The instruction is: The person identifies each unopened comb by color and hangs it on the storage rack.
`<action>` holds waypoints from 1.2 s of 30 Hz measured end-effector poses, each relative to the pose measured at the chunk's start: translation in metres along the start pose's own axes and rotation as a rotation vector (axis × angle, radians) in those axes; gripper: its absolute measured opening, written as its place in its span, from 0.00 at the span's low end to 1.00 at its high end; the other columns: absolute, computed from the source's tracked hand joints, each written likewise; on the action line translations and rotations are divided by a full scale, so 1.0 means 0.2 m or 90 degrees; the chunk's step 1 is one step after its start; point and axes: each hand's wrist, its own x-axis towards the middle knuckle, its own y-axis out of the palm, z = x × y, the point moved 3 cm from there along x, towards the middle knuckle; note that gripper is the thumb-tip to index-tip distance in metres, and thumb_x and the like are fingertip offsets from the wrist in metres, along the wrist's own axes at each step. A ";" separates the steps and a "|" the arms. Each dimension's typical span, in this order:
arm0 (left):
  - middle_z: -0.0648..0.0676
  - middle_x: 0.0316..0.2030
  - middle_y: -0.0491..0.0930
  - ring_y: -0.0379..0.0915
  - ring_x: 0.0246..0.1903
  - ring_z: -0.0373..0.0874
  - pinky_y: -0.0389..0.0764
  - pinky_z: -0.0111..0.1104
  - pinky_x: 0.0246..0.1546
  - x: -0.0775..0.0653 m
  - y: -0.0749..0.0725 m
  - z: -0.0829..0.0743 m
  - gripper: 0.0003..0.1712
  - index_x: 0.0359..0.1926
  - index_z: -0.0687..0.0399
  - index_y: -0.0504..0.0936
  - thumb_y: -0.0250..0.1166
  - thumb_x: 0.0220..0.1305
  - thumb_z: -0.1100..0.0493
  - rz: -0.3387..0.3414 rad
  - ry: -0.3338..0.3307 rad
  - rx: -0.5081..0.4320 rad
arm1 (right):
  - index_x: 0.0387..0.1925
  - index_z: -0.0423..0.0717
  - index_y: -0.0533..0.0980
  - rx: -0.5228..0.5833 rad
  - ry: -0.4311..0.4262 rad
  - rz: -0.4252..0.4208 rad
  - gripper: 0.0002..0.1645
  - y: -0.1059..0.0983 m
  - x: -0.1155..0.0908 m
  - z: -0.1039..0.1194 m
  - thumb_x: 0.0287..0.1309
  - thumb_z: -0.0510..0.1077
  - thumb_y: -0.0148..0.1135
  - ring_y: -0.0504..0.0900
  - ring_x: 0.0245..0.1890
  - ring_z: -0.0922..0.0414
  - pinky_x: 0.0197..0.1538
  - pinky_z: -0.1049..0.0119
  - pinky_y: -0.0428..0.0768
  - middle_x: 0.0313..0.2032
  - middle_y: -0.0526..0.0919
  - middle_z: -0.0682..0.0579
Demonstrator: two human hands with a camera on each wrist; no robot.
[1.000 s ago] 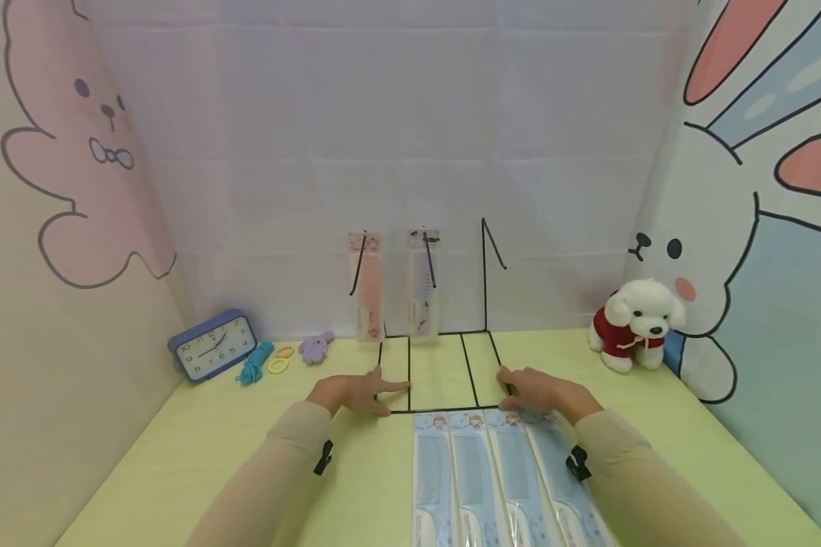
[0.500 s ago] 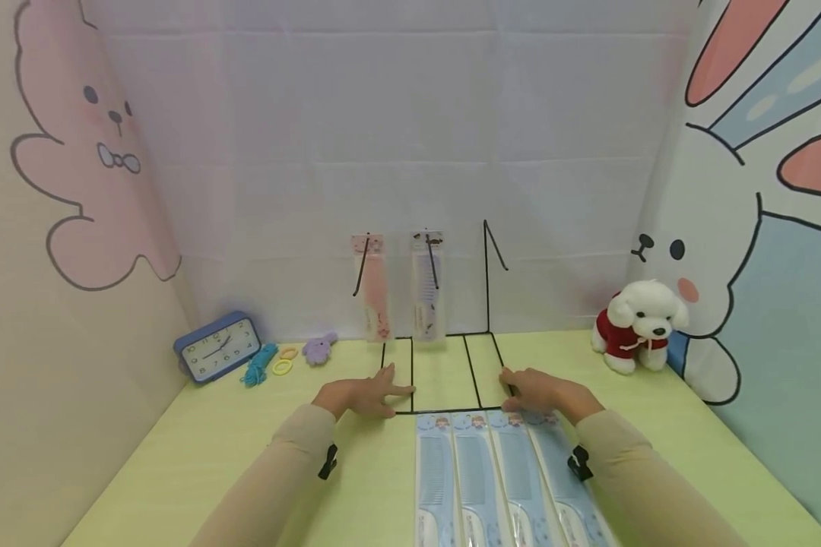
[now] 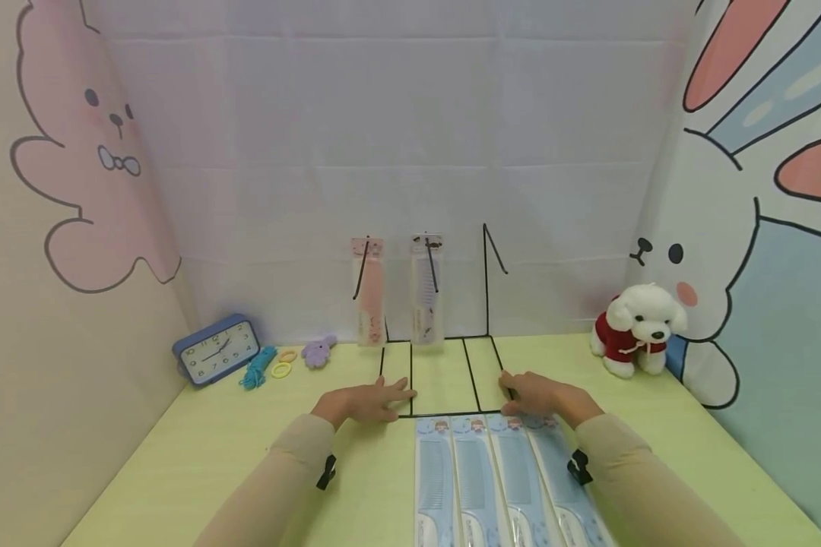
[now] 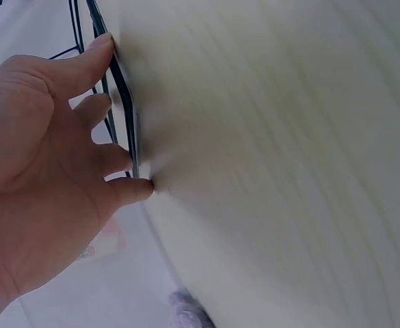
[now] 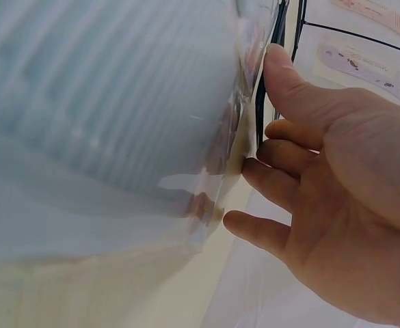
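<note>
A black wire display rack (image 3: 486, 304) with hooks stands on the pale yellow table against the white backdrop. A packaged pink comb (image 3: 372, 304) and a packaged purple comb (image 3: 426, 304) hang from two hooks; the right hook (image 3: 496, 249) is bare. With fingers spread, my left hand (image 3: 364, 402) touches the left part of the wire base, its thumb and fingertips along the wire in the left wrist view. My right hand (image 3: 535, 392) grips the base's right side between thumb and bent fingers. Several packaged blue combs (image 3: 435, 479) lie side by side before the rack.
At the back left are a blue clock (image 3: 217, 351), a bundle of blue cord (image 3: 256, 368), two small rings (image 3: 281, 370) and a purple toy (image 3: 318, 352). A white plush dog (image 3: 639, 327) in red sits at the back right. Painted side walls flank the table.
The hanging pink comb pack has swung right and back left. My left fingers have shifted slightly on the rack's base. The right hand stays at the same corner.
</note>
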 end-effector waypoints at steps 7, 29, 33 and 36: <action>0.49 0.79 0.44 0.28 0.76 0.65 0.49 0.59 0.70 0.00 0.02 0.03 0.33 0.79 0.39 0.53 0.51 0.79 0.50 -0.009 0.001 0.010 | 0.44 0.45 0.71 0.011 -0.023 -0.010 0.16 0.00 0.00 0.00 0.65 0.48 0.66 0.68 0.30 0.54 0.38 0.55 0.67 0.29 0.70 0.51; 0.55 0.78 0.48 0.28 0.74 0.72 0.47 0.60 0.70 -0.01 0.00 0.02 0.30 0.77 0.42 0.62 0.54 0.77 0.54 -0.027 0.021 -0.010 | 0.63 0.25 0.69 0.169 -0.012 -0.152 0.41 0.02 -0.46 -0.01 0.59 0.50 0.71 0.79 0.55 0.35 0.54 0.42 0.77 0.58 0.77 0.30; 0.55 0.78 0.48 0.27 0.73 0.73 0.45 0.62 0.70 0.01 0.01 0.03 0.29 0.75 0.41 0.64 0.54 0.77 0.53 -0.023 0.033 -0.028 | 0.59 0.27 0.73 0.159 0.045 -0.170 0.41 0.05 -0.55 0.01 0.54 0.51 0.75 0.77 0.56 0.35 0.56 0.40 0.75 0.55 0.80 0.33; 0.56 0.78 0.49 0.27 0.73 0.73 0.45 0.63 0.69 0.02 0.02 0.03 0.29 0.75 0.41 0.65 0.54 0.77 0.53 -0.026 0.036 -0.036 | 0.59 0.27 0.73 0.160 0.094 -0.147 0.44 0.07 -0.60 0.02 0.51 0.54 0.76 0.76 0.57 0.35 0.57 0.38 0.73 0.55 0.80 0.33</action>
